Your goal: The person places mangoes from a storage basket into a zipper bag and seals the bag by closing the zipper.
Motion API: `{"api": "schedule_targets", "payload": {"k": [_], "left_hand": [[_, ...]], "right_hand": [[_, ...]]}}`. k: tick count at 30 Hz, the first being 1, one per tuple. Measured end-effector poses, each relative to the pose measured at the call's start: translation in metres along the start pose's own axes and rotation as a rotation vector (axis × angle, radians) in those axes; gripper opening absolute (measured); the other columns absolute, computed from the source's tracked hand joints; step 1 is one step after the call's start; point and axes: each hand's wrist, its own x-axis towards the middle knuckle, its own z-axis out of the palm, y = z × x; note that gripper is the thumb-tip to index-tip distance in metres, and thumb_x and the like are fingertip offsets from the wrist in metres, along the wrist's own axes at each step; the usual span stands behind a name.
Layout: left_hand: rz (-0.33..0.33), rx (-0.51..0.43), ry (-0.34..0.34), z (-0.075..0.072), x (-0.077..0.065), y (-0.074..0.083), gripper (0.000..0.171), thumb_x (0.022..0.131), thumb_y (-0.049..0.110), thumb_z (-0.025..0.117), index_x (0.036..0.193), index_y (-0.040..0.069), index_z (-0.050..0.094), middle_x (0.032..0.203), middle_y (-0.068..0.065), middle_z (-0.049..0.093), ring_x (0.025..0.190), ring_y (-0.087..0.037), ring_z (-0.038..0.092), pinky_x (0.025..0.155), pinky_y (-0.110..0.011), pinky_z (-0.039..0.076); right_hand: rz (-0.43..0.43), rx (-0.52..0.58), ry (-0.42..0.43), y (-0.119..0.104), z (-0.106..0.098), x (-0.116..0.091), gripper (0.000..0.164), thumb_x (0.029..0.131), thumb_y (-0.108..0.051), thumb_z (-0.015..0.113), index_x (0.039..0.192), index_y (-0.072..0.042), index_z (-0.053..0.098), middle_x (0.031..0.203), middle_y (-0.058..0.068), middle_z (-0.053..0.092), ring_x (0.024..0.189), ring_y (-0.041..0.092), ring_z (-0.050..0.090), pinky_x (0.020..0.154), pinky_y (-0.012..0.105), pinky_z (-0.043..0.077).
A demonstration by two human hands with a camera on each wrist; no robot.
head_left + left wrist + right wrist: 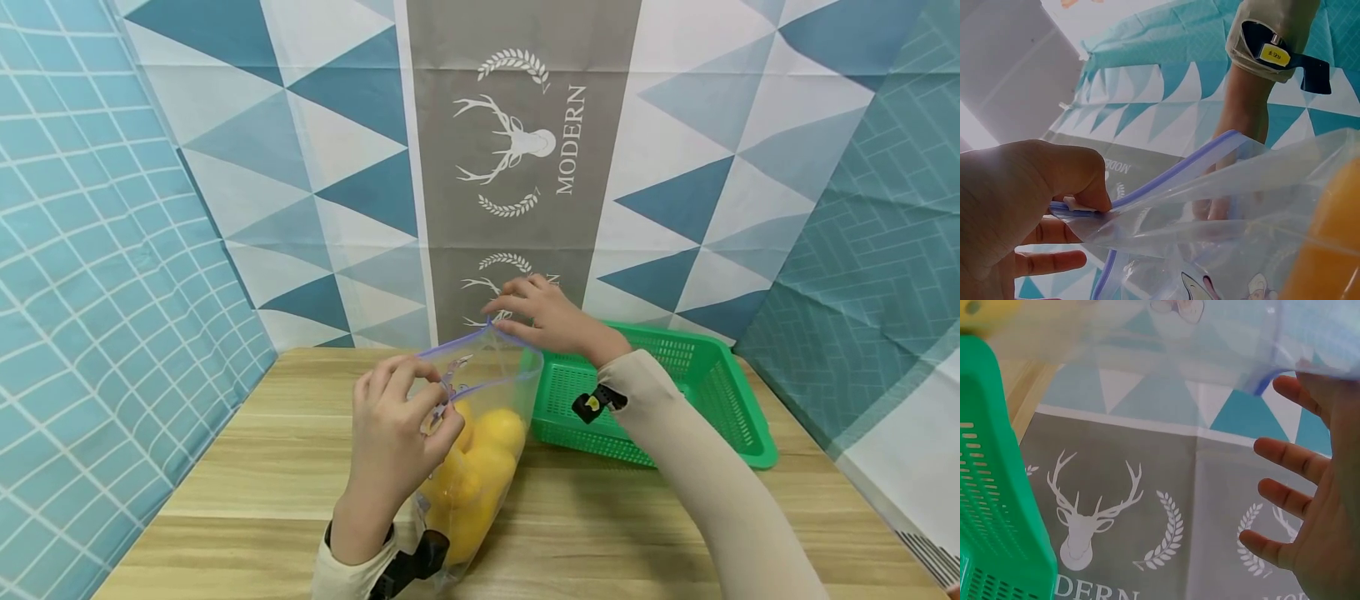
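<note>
A clear zip-lock bag (510, 379) with a purple-blue zip rim stands on the table, holding several smooth yellow fruits (491, 467) that look like lemons. Its mouth is spread apart between the two hands. My left hand (401, 417) pinches the near left side of the rim between thumb and index finger; the left wrist view shows that hand (1035, 200) close up on the zip strip. At the far side of the mouth, my right hand (543, 312) pinches the rim, its other fingers spread. In the right wrist view, part of this hand's (1310, 469) grip is hidden by the bag.
Behind and right of the bag sits a green perforated plastic basket (731, 392), partly covered by my right forearm. Beneath everything is a wood-grain table (247, 467). Patterned cloth (352, 167) hangs behind it, and blue checked cloth (90, 292) lines the left side.
</note>
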Motion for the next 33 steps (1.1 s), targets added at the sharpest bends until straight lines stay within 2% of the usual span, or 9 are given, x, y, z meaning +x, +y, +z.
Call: {"api": "schedule_targets", "payload": {"k": [9,17,25,33], "left_hand": [[0.002,-0.005,-0.004,0.001,0.0,0.001,0.01,0.074,0.007,0.061,0.065,0.012,0.064,0.09,-0.005,0.061,0.094,-0.034,0.057,0.076,-0.059,0.04],[0.002,-0.007,-0.015,0.0,0.001,0.001,0.01,0.075,0.007,0.062,0.066,0.012,0.065,0.09,-0.005,0.061,0.094,-0.035,0.057,0.076,-0.058,0.041],[-0.006,-0.014,-0.021,-0.005,0.0,-0.005,0.011,0.075,0.007,0.062,0.065,0.012,0.064,0.091,-0.006,0.063,0.093,-0.035,0.057,0.075,-0.059,0.041],[-0.078,-0.025,-0.01,-0.019,-0.004,-0.02,0.012,0.075,0.01,0.06,0.065,0.011,0.065,0.09,-0.007,0.064,0.094,-0.037,0.056,0.071,-0.057,0.036]], "right_hand": [[-0.041,-0.048,-0.01,-0.009,0.011,0.005,0.019,0.102,-0.026,0.058,0.114,-0.02,0.071,0.127,0.007,0.058,0.116,0.03,0.045,0.09,0.054,0.036],[-0.136,-0.099,0.088,-0.008,0.018,0.003,0.013,0.1,-0.018,0.06,0.105,-0.016,0.072,0.119,0.007,0.062,0.109,0.031,0.05,0.081,0.048,0.038],[-0.13,-0.104,0.124,-0.009,0.023,0.0,0.013,0.102,-0.017,0.058,0.106,-0.017,0.07,0.118,0.005,0.062,0.11,0.03,0.049,0.083,0.05,0.039],[-0.12,-0.084,0.14,-0.009,0.028,-0.004,0.012,0.102,-0.017,0.057,0.104,-0.016,0.068,0.118,0.007,0.061,0.108,0.031,0.05,0.084,0.051,0.038]]}}
